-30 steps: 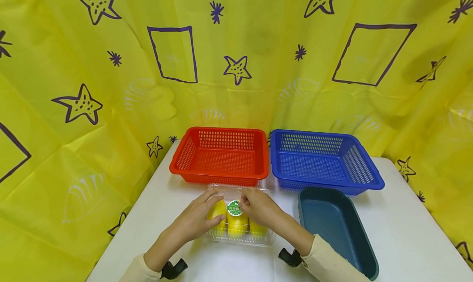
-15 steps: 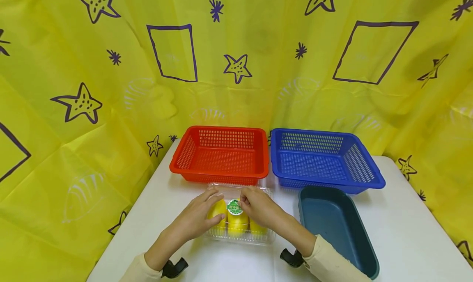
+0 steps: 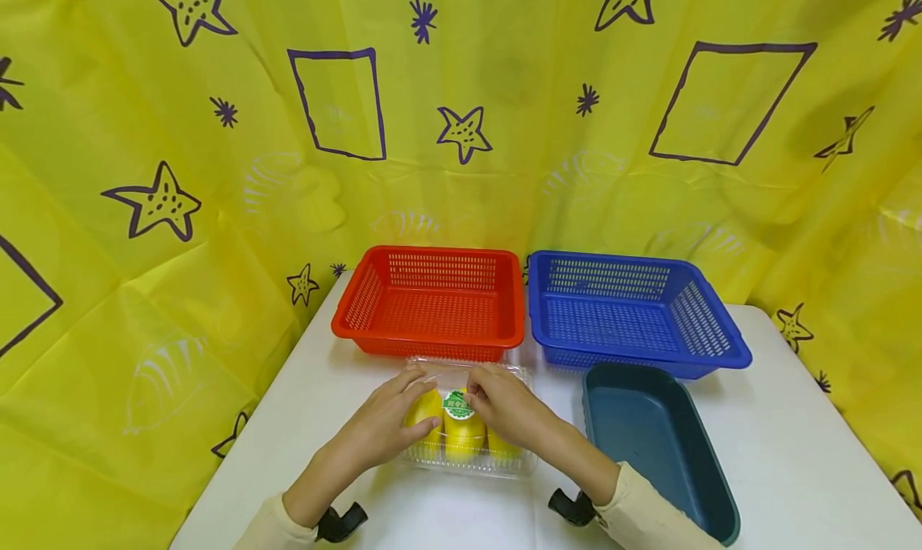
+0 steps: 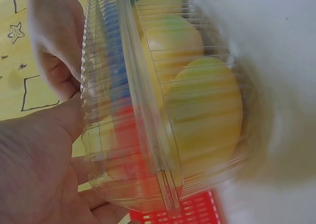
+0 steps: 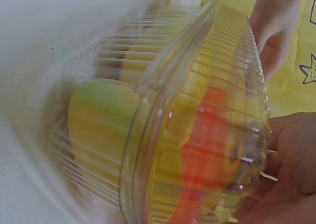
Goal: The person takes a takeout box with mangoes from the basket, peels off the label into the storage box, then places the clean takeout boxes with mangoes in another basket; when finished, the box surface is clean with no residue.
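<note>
On the white table stands a clear plastic clamshell box (image 3: 479,469), lid closed, with yellow oval fruits (image 4: 205,105) inside, tinged green in the wrist views. A round green-and-white sticker (image 3: 457,406) is on top of the lid. My left hand (image 3: 389,418) rests on the lid's left side, fingers spread and thumb apart. With curled fingers, my right hand (image 3: 507,406) pinches at the sticker's right edge, thumb against index finger. The fingertips partly hide that edge. Seen through the plastic in the right wrist view, the box (image 5: 143,120) sits on the cloth.
A red basket (image 3: 425,350) stands just behind the box, with a blue basket (image 3: 627,362) to its right. The dark teal tray (image 3: 713,454) lies to the right, partly behind my right forearm. A yellow patterned curtain (image 3: 238,214) surrounds the table.
Both hands keep nearly the same place on the box. The right fingers shift very slightly at the sticker; the box stays where it was.
</note>
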`<state>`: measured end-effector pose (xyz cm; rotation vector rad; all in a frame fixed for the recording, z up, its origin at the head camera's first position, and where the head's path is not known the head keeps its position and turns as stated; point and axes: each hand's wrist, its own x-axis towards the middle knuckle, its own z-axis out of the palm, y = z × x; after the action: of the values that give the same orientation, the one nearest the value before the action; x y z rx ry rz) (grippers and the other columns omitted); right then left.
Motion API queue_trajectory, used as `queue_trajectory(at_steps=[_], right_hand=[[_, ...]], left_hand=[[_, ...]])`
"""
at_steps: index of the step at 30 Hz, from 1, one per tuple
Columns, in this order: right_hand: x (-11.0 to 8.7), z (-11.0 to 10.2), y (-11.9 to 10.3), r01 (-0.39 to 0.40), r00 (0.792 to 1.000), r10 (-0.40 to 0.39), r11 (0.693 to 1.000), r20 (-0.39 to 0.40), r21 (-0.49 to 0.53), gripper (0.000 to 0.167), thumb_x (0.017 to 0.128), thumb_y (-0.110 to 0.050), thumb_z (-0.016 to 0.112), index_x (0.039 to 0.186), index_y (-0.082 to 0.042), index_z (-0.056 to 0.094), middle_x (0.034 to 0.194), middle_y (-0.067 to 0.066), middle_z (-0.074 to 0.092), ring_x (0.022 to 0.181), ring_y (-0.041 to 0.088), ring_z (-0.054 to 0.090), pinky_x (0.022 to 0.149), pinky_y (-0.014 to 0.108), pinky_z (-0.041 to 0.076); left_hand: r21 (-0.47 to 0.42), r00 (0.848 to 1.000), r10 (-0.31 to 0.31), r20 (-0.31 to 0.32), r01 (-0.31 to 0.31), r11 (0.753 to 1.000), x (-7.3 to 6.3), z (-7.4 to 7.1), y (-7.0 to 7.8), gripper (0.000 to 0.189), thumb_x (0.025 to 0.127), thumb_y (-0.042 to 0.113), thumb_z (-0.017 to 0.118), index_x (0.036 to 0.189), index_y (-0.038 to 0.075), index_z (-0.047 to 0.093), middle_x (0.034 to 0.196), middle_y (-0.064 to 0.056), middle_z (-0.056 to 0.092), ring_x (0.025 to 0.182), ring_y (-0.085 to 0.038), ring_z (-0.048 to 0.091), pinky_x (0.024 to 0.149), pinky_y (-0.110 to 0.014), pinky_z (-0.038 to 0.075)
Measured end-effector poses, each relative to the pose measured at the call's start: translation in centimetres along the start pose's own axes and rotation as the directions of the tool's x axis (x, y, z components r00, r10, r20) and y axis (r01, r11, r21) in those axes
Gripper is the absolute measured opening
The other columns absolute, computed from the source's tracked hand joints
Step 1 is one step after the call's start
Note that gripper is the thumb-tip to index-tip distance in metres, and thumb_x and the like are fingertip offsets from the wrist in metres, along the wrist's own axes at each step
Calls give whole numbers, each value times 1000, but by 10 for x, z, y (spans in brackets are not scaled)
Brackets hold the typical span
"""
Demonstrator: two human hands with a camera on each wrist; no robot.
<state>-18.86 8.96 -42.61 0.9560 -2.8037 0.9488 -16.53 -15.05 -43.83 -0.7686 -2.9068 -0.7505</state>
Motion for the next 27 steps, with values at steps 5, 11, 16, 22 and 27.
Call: queue_trajectory(at_steps=[5,11,16,22,27], right_hand=[[-2,-7,-1,-14,1000,14,998,4,67,11,102,-6,67,94,-13,62,84,-4,53,77,12,49,68,24,46],[-3,-7,1,-50,999,50,996,-1,80,10,101,-8,69,93,-13,64,84,-5,54,78,11,49,69,23,45],[-4,-7,2,-68,998,69,995,-5,79,10,100,-9,70,92,-13,67,83,-5,54,79,12,50,69,24,46],[-5,-9,5,-101,994,104,990,-25,96,10,101,-10,68,92,-12,71,83,-5,57,77,11,53,68,22,50],[-9,-14,11,-105,991,116,984,-65,147,13,103,-12,65,91,-11,71,83,-5,58,76,10,55,69,22,52]], left_hand=[[1,1000,-9,7,9,1000,0,0,0,58,98,28,76,146,0,60,160,-19,48,150,-45,41,121,-63,35],[-1,1000,-14,8,14,1000,-1,-1,1,58,98,27,75,146,-1,59,160,-20,48,151,-45,41,122,-63,34],[-8,1000,-25,14,25,1000,-2,-1,1,58,98,28,75,146,-1,59,160,-20,47,151,-45,41,122,-63,34],[19,1000,-8,8,8,1000,0,2,-2,58,98,30,75,146,1,60,160,-19,48,151,-43,41,122,-62,34],[25,1000,-4,6,4,1000,0,3,-3,59,98,30,75,146,0,60,160,-19,48,151,-43,41,122,-63,34]])
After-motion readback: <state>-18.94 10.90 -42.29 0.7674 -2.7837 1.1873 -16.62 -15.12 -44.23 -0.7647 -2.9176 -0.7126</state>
